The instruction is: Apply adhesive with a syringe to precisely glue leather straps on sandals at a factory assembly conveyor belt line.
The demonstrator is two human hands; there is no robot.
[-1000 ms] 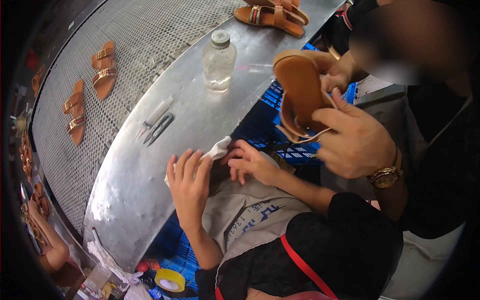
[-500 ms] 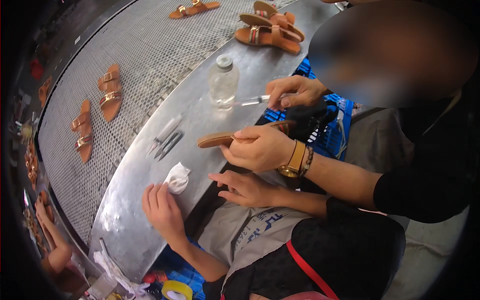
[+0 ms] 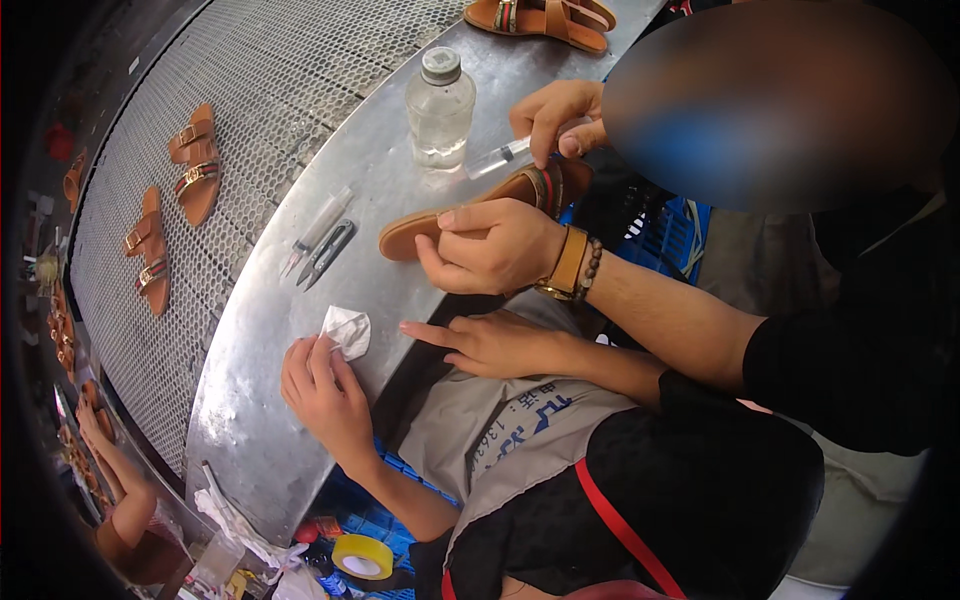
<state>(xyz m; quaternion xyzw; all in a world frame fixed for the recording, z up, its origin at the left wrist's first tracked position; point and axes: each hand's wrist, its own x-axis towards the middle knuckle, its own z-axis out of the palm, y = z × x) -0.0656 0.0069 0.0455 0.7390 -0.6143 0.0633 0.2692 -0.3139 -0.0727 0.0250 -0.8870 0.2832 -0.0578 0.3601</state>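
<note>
My left hand (image 3: pixel 328 395) rests at the edge of the metal table, its fingertips closed on a crumpled white tissue (image 3: pixel 348 333). My right hand (image 3: pixel 490 343) is empty, index finger stretched out and the others loosely bent, over my lap by the table edge. Just beyond it, a co-worker's hand (image 3: pixel 500 245) with a wristwatch holds a brown sandal (image 3: pixel 408 237) over the table. That person's other hand (image 3: pixel 562 120) holds a clear syringe (image 3: pixel 500 158) above the sandal's straps. A second syringe (image 3: pixel 325 215) and black thread snips (image 3: pixel 328 253) lie side by side beyond the tissue.
A capped clear bottle (image 3: pixel 440 110) of liquid stands on the table (image 3: pixel 250 400). More brown sandals (image 3: pixel 535 22) lie at its far end. A mesh conveyor (image 3: pixel 270 100) along the left carries a sandal pair (image 3: pixel 197 170). Yellow tape (image 3: pixel 362 557) sits below the near edge.
The view has shifted a little. The co-worker has tilted the sandal, so its insole shows more, and brought the syringe closer to it. My hands keep much the same pose.
</note>
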